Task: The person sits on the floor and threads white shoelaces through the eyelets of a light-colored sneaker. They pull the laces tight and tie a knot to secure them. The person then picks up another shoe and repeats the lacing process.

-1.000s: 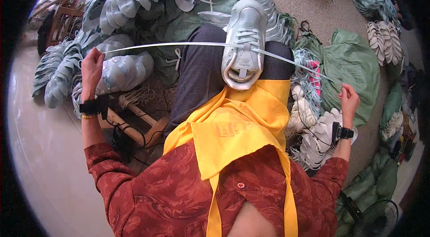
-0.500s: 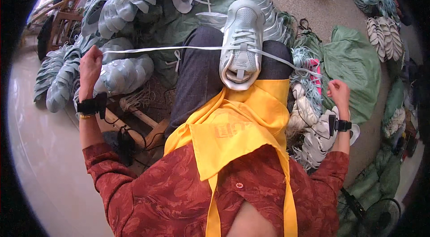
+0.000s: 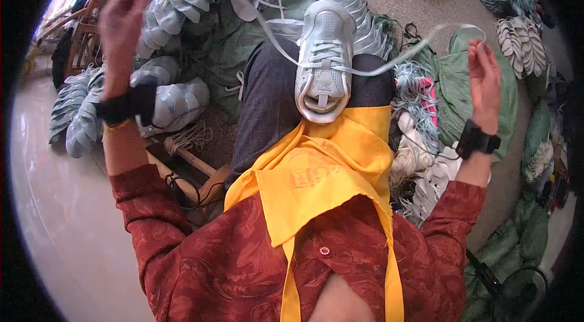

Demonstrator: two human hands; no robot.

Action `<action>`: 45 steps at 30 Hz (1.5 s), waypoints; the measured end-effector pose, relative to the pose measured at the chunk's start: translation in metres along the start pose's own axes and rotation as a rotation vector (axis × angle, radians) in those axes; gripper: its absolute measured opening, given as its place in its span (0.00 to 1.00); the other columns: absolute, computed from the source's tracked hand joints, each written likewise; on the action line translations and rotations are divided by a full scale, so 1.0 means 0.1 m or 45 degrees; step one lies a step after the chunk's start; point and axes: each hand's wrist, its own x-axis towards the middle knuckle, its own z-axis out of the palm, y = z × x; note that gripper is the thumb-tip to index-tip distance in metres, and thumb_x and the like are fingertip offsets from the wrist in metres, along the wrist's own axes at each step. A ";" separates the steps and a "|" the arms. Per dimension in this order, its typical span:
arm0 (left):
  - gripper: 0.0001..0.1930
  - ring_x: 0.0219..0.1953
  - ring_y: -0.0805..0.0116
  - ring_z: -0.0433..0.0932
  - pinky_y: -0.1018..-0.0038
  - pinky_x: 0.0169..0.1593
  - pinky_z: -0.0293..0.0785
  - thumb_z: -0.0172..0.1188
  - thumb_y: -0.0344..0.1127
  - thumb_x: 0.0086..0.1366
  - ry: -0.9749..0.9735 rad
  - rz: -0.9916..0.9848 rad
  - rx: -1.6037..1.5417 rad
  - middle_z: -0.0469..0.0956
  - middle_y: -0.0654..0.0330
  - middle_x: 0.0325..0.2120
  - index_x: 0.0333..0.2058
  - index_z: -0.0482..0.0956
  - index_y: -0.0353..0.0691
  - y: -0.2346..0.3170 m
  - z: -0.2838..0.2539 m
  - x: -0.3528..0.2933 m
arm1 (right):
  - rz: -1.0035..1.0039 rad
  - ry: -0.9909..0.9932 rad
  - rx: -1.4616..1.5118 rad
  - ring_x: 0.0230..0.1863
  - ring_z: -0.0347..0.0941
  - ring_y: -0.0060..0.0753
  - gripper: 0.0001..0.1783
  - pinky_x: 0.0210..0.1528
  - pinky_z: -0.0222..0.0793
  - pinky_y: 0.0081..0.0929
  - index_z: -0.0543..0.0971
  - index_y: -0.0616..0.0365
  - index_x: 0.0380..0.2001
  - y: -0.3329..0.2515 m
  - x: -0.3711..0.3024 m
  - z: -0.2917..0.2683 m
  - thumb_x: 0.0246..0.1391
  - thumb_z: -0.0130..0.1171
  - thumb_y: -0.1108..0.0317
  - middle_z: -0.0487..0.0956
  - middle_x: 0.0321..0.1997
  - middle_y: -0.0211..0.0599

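On my feed the lace (image 3: 366, 73) has slackened, easing its pull on the shoe (image 3: 326, 54) between the right hand (image 3: 485, 81), which pinches it, and the left hand (image 3: 123, 25), whose blurred grip I cannot tell.

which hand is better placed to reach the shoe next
Probably the right hand: in this view it appears closer to the shoe than the left hand, which is motion-blurred and farther out to its side.
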 end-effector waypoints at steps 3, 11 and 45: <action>0.07 0.31 0.75 0.76 0.75 0.37 0.73 0.64 0.32 0.61 -0.578 -0.099 0.128 0.80 0.59 0.26 0.34 0.82 0.35 0.03 0.69 -0.55 | 0.165 -0.166 -0.064 0.39 0.80 0.22 0.10 0.46 0.77 0.17 0.80 0.64 0.45 0.39 -0.27 0.00 0.63 0.61 0.71 0.84 0.44 0.38; 0.04 0.32 0.84 0.69 0.81 0.35 0.69 0.62 0.27 0.65 -0.961 -0.363 -0.634 0.73 0.71 0.27 0.32 0.77 0.34 0.92 1.48 -1.32 | 0.389 -0.663 -0.432 0.23 0.73 0.14 0.06 0.28 0.71 0.14 0.79 0.62 0.40 0.87 -0.89 0.97 0.64 0.60 0.71 0.86 0.38 0.33; 0.05 0.38 0.77 0.78 0.77 0.45 0.78 0.59 0.24 0.69 -0.583 -0.377 -1.141 0.77 0.64 0.35 0.33 0.72 0.36 0.93 2.02 -1.38 | -0.026 -0.354 -0.222 0.37 0.82 0.22 0.03 0.44 0.81 0.23 0.79 0.64 0.37 1.18 -0.95 1.32 0.60 0.62 0.78 0.84 0.34 0.31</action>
